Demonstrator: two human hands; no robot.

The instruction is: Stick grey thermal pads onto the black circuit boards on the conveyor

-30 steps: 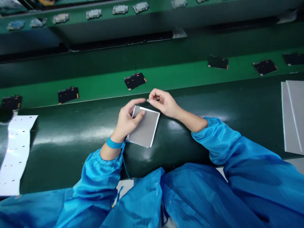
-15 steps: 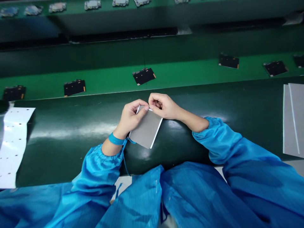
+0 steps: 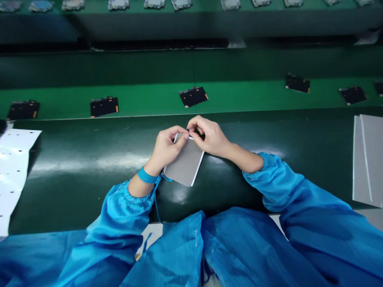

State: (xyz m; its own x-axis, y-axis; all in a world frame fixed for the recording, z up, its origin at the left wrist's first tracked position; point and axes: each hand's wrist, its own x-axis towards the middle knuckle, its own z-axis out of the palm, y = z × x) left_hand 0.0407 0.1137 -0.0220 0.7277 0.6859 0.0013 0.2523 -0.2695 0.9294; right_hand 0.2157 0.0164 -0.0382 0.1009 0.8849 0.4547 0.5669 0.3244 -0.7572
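Observation:
A flat grey rectangular panel with white edges (image 3: 186,163) is tilted in front of me above the dark green work surface. My left hand (image 3: 169,145) grips its upper left part, thumb on the grey face. At the panel's top edge my right hand (image 3: 211,135) is closed in a pinch, thumb and forefinger close to the left fingertips. A small dark bit shows between the right fingertips, too small to name. A blue wrist strap (image 3: 147,175) with a cord is round my left wrist.
Black circuit boards (image 3: 194,97) lie spaced along the bright green strip (image 3: 149,99) beyond the work surface (image 3: 89,179). White sheets with black dots (image 3: 14,159) lie at left, grey panels (image 3: 368,159) at right. Silvery parts (image 3: 154,4) line the upper shelf.
The right hand's thumb and forefinger have shifted slightly, and a dark bit now shows between them. The boards on the strip appear further right; the view has turned a little.

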